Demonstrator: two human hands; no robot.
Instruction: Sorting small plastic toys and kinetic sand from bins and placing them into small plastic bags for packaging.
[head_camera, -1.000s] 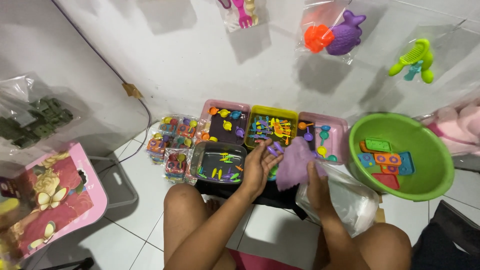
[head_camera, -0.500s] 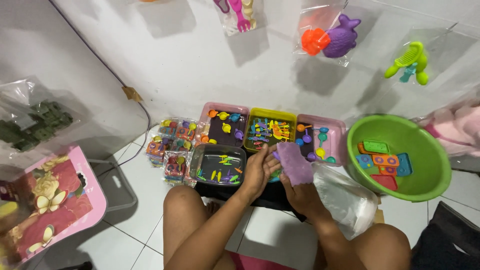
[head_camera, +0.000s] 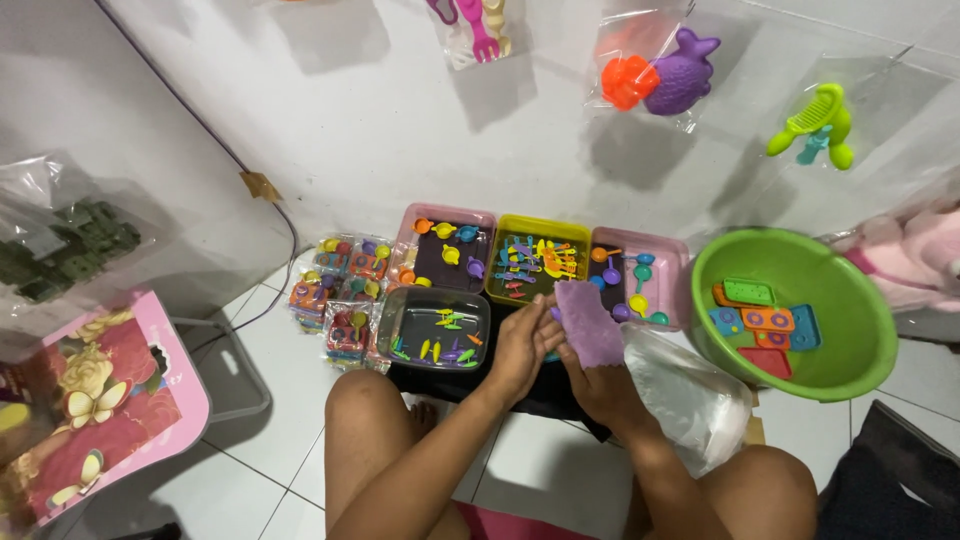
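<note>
Purple textured sheet (head_camera: 588, 323) — gripped by both the left hand (head_camera: 522, 345) and the right hand (head_camera: 603, 388) — near the yellow toy tray (head_camera: 535, 260).

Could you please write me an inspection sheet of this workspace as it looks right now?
Surface: white tiled floor, with a dark mat under the trays.
Job's things: purple sheet, held up over the trays by both hands.
Clutter: three trays of small toy pieces, clear tub, packed sets, green basin with flat toys, plastic bag.
Grippers: left hand and right hand both grip the sheet.
Cables: dark cable down the wall to the floor.
Surroundings: bagged toys hanging on the white wall; pink floral board at left.
</note>
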